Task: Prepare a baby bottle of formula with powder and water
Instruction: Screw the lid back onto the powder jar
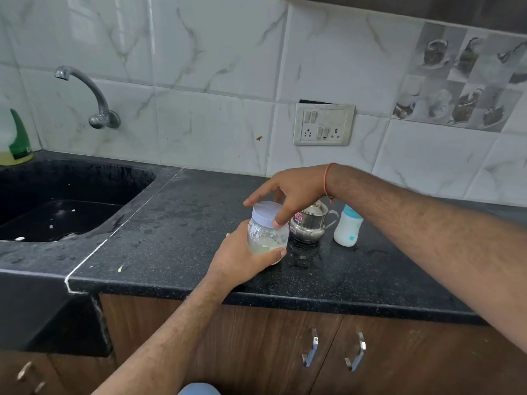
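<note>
Left hand (245,259): wraps round the lower body of the powder jar (267,233), thumb across the front, fingers behind.
Right hand (291,192): comes in from the right over the jar; thumb and fingers curl onto the rim of the lid (266,212), index finger stretched out past it.
Powder jar: clear plastic, pale powder low inside; upright, on or just above the desk (176,223) — its base is hidden by the left hand, so I cannot tell which.
Steel jug (309,225): just right of the jar, nearly touching it, handle pointing right.
Baby bottle (348,226): white with a blue cap, upright, just beside the jug's handle, under the right forearm.
Desk front edge: runs close below the left wrist, with wooden cabinet doors beneath.
Sink (65,201): sunk into the desk at the left, well apart from the jar; a white seam line crosses the desk between them.
Open room: a broad bare stretch of dark stone between seam and jar, and more to the right of the bottle.
Back edge: tiled wall with a switch plate (323,124) above the jug; tap (91,95) over the sink.
</note>
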`<state>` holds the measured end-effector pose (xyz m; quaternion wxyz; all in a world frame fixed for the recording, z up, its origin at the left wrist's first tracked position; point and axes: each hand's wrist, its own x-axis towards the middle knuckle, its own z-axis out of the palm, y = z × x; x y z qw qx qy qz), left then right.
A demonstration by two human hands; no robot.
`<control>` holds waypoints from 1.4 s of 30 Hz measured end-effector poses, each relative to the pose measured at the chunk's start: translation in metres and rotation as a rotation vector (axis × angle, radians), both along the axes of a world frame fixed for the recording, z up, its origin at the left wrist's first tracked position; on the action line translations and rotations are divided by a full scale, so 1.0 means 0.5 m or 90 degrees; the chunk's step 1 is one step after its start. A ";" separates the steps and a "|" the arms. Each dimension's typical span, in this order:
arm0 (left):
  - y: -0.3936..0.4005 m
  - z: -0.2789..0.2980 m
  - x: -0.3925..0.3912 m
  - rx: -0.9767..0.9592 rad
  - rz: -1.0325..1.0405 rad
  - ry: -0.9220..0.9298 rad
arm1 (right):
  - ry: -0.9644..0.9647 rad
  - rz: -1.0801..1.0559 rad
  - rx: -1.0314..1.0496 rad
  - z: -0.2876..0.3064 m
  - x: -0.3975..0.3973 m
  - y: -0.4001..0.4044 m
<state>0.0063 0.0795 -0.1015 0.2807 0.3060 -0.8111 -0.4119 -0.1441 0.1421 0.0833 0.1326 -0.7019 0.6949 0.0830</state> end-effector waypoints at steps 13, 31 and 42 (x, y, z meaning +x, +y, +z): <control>-0.004 -0.004 -0.002 -0.006 0.001 -0.004 | 0.311 -0.151 -0.110 -0.011 0.027 -0.017; 0.001 0.000 -0.004 -0.016 0.005 -0.006 | -0.028 -0.017 -0.024 -0.011 0.005 0.019; -0.003 -0.003 -0.004 -0.021 0.007 -0.014 | 0.076 0.011 -0.067 -0.020 0.014 0.019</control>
